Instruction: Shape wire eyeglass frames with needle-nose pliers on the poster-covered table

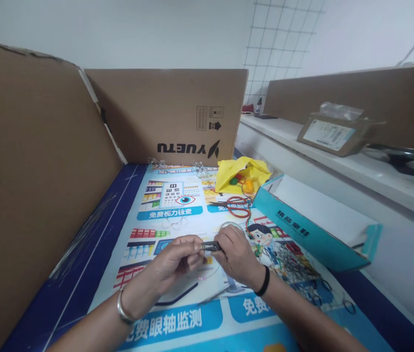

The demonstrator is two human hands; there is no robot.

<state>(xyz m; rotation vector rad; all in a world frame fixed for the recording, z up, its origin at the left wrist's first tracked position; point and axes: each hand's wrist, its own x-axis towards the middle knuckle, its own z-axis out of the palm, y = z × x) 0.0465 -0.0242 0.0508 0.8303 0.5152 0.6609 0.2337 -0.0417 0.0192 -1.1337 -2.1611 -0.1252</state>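
Pliers (211, 246): between the two hands, over a printed sheet (192, 223) on the dark blue surface (71, 288).
Right grip: right hand (236, 252) wrapped around the pliers' handle end.
Left grip: left hand (181, 256) with thumb and forefinger pinched together at the nose (whatever sits between them is too small to tell).
Yellow bag (226, 177): mouth open, red, green and orange-yellow bundles (248, 186) showing in it.
Teal box (324, 234): long, open-topped, white inside; dark characters 精品童鞋 on its side.
Small carton (362, 139): stands on the white ledge (283, 129), clear plastic packet (340, 111) on top; its white label (327, 134) is too fine to read.
Cardboard panel (137, 107): YUETU, printed upside down, beside black shipping marks.
Sheet lettering: 免费视力检查 under an eye chart; nearer, 费眼轴监测.
Pliers' look: dark, slim-nosed, roughly level, nose towards the left hand.
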